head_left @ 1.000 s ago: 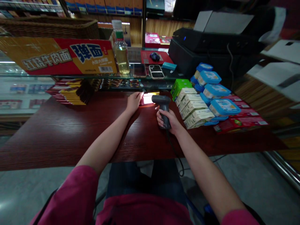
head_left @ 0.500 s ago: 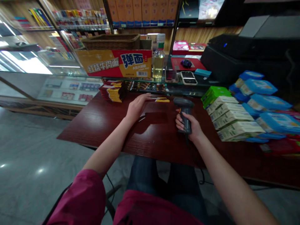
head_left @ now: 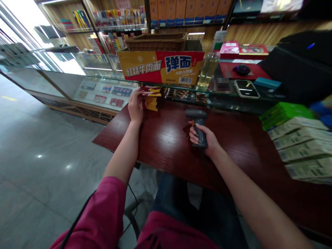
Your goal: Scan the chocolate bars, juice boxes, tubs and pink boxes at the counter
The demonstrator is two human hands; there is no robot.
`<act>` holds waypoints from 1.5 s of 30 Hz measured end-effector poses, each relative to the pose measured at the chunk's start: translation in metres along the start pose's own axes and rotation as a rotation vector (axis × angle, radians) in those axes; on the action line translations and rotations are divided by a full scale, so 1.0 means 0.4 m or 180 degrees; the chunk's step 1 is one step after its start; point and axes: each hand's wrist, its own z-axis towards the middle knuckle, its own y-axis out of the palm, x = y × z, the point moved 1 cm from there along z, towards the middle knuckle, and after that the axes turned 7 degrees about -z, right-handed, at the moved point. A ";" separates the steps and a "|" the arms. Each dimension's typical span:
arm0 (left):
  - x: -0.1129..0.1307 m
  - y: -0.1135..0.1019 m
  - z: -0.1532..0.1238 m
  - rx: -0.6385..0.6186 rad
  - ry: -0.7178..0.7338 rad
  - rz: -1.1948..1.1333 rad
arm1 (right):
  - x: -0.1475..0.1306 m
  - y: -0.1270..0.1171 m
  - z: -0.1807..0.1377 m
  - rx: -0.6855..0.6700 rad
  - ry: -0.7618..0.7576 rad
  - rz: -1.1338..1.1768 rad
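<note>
Now your left hand (head_left: 135,105) sits at the stack of red-and-yellow packs (head_left: 152,98), which stands on the dark red table (head_left: 168,138) up and to the left of the scanner (head_left: 197,125). Your fingers lie over the stack's top and near edge; I cannot tell whether they have pinched a single pack. Your right hand (head_left: 206,140) is wrapped closed round the scanner's handle, with its head raised and facing away from you.

To handle this well, I judge you should:
- lift only the top pack, fingertips at its edges, so the others do not slide;
- keep your fingers clear of any barcode;
- hold your right wrist quiet, with the scanner's head tilted down toward the bare wood just left of it.

As for containers, a long noodle carton (head_left: 160,67) lies beyond the scanner and a little left, on the glass counter (head_left: 109,77). It is shut, so its contents are hidden. Farther beyond the scanner stands a wicker basket (head_left: 157,41), whose inside is out of view. Straight beyond the scanner, a clear bottle (head_left: 207,69) holds yellowish liquid, and its level is too blurred to read.
</note>
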 end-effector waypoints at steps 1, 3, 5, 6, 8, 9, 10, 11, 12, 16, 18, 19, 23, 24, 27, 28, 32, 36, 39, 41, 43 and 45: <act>-0.017 0.002 0.006 0.0002 -0.0046 0.0062 | -0.003 -0.003 0.000 0.0023 0.0003 0.0023; -0.043 0.006 0.015 -0.0013 -0.0158 0.0088 | -0.008 -0.009 -0.002 0.0070 -0.0014 0.0061; -0.055 0.006 0.020 -0.0058 -0.0265 0.0045 | -0.011 -0.010 -0.003 0.0090 -0.0025 0.0076; -0.054 0.005 0.021 -0.0078 -0.0281 0.0032 | -0.011 -0.009 -0.003 0.0093 -0.0021 0.0080; -0.038 0.002 0.019 -0.0120 -0.0195 0.0042 | -0.010 -0.007 -0.003 0.0097 -0.0001 0.0093; -0.025 0.000 0.017 -0.0160 -0.0110 0.0048 | -0.010 -0.006 -0.004 0.0104 0.0010 0.0106; -0.011 -0.001 0.014 -0.0228 -0.0023 0.0044 | -0.010 -0.006 -0.005 0.0117 0.0016 0.0122; 0.003 -0.001 0.010 -0.0319 0.0044 0.0031 | -0.011 -0.007 -0.006 0.0132 0.0017 0.0137; 0.014 0.001 0.007 -0.0422 0.0081 0.0018 | -0.012 -0.009 -0.008 0.0147 0.0009 0.0145; 0.029 0.008 -0.004 -0.0640 0.0048 0.0112 | -0.027 -0.038 -0.024 0.0234 -0.0101 0.0116; 0.029 0.007 -0.006 -0.0622 0.0059 0.0242 | -0.039 -0.062 -0.039 0.0321 -0.0179 0.0112; 0.031 0.005 -0.007 -0.0597 0.0077 0.0306 | -0.046 -0.076 -0.050 0.0375 -0.0229 0.0115; 0.080 0.012 -0.021 -0.0472 0.0324 0.0380 | -0.078 -0.131 -0.124 0.0610 -0.0531 0.0071; 0.105 0.024 -0.030 -0.0469 0.0452 0.0320 | -0.086 -0.144 -0.151 0.0672 -0.0621 0.0031; 0.215 0.100 -0.077 -0.0766 0.0978 -0.0060 | -0.105 -0.178 -0.246 0.0887 -0.0902 -0.0122; 0.264 0.136 -0.100 -0.1007 0.1203 -0.0217 | -0.110 -0.188 -0.283 0.0969 -0.0992 -0.0164; 0.506 0.293 -0.222 -0.2095 0.2090 -0.0804 | -0.118 -0.213 -0.438 0.1387 -0.1246 -0.0330; 0.764 0.415 -0.340 -0.2335 0.2313 -0.1563 | -0.127 -0.233 -0.589 0.1841 -0.1430 -0.0479; 0.917 0.476 -0.406 -0.2359 0.2269 -0.2019 | -0.140 -0.252 -0.686 0.2164 -0.1648 -0.0488; 0.988 0.506 -0.439 -0.2328 0.2211 -0.2167 | -0.147 -0.264 -0.739 0.2344 -0.1748 -0.0477; 1.032 0.527 -0.463 -0.2249 0.2104 -0.2267 | -0.149 -0.272 -0.779 0.2450 -0.1801 -0.0463; 1.049 0.537 -0.479 -0.2153 0.1970 -0.2353 | -0.148 -0.275 -0.807 0.2487 -0.1832 -0.0446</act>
